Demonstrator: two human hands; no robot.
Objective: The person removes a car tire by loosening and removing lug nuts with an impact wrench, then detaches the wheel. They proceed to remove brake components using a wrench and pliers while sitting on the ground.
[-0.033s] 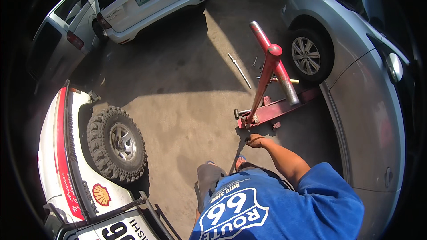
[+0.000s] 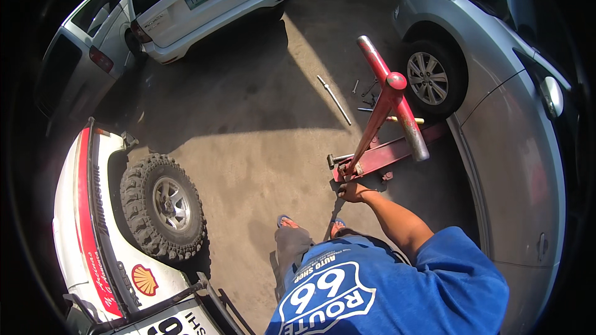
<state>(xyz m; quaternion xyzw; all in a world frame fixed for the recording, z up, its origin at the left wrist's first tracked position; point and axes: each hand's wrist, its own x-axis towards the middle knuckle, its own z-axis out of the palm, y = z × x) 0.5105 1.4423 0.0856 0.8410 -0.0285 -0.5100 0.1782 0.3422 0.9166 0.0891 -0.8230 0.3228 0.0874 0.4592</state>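
Observation:
My right hand point(image 2: 352, 192) reaches low to the near end of a red floor jack point(image 2: 385, 156). Its fingers look curled at the jack's end, but what they hold, if anything, I cannot make out. From that end rises the jack's red handle point(image 2: 374, 125), topped by a thick crossbar point(image 2: 406, 111) with a worn, bare-metal end. The far part of the jack runs under a silver car point(image 2: 509, 149), behind its front wheel point(image 2: 427, 77). My left hand is out of sight.
A long metal bar point(image 2: 334, 100) and several wrenches point(image 2: 369, 89) lie on the concrete beyond the jack. To the left stands a white vehicle with a red stripe point(image 2: 87, 211) and a knobbly off-road tire point(image 2: 139, 201). A white SUV point(image 2: 211, 12) is parked at the back.
My right hand has shifted slightly up and left, closer against the jack's end. The handle's crossbar sits a little further right and lower. My left foot now shows.

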